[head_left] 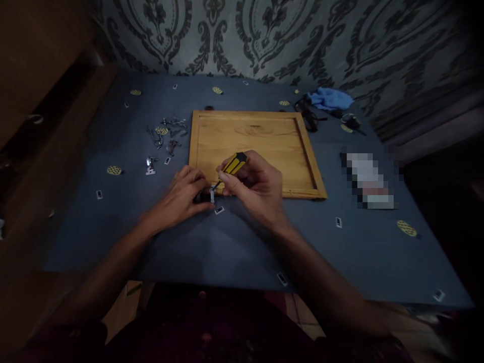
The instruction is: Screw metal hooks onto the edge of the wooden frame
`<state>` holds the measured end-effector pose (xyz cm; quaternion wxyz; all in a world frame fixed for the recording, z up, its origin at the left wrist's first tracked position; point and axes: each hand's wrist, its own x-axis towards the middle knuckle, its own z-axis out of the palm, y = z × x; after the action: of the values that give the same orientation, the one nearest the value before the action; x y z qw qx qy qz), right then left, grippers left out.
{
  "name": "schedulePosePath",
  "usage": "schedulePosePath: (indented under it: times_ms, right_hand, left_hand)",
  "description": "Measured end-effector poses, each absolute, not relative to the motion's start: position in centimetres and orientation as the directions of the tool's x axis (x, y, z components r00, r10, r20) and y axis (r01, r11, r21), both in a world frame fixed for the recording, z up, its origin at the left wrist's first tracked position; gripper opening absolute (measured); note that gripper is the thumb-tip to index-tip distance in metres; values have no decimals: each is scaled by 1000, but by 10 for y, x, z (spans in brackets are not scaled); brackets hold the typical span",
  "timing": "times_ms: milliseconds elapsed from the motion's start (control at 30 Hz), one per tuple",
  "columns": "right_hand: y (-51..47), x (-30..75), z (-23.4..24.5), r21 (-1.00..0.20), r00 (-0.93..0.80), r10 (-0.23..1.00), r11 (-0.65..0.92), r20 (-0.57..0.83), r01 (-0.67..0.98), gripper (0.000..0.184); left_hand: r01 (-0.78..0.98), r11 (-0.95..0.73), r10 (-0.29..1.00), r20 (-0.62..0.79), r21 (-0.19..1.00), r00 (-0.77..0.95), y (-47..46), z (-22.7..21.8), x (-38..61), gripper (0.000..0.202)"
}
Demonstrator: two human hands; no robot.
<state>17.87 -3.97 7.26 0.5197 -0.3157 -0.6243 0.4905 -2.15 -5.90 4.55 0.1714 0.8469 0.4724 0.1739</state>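
A wooden framed panel lies flat on the dark table. My right hand is closed around a screwdriver with a yellow and black handle. Its shaft slants down to a small metal hinge at the panel's near left corner. With thumb and fingers on either side of it, my left hand steadies the hinge against the near edge. The fingers partly hide the hinge, and the screw under the tip is too small to make out.
Left of the panel lie several loose metal pieces and a separate hinge. At the back right are dark eyeglasses, a blue cloth and keys. A blurred-out flat object lies at right. The patterned wall borders the far side.
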Motion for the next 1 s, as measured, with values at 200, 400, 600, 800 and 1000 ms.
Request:
schedulePosePath:
  times_ms: [200, 400, 600, 800, 1000]
  right_hand:
    - [-37, 181, 72, -939, -278, 897, 334, 343, -81, 28]
    - [-34, 182, 69, -931, -249, 899, 363, 360, -37, 33]
    - [-37, 182, 71, -937, -246, 905, 346, 348, -52, 30]
    - [-38, 184, 71, -937, -265, 899, 345, 348, -58, 30]
    - [-36, 186, 71, -916, -174, 899, 398, 401, -51, 27]
  left_hand:
    - [744, -500, 857, 132, 443, 497, -59, 45, -22, 40]
    - [742, -500, 858, 140, 447, 494, -59, 45, -22, 37]
    - [746, -491, 861, 122, 450, 493, -59, 46, -22, 37]
    - [747, -493, 859, 113, 447, 499, -59, 48, -22, 40]
    - [739, -491, 859, 115, 460, 499, -59, 49, -23, 37]
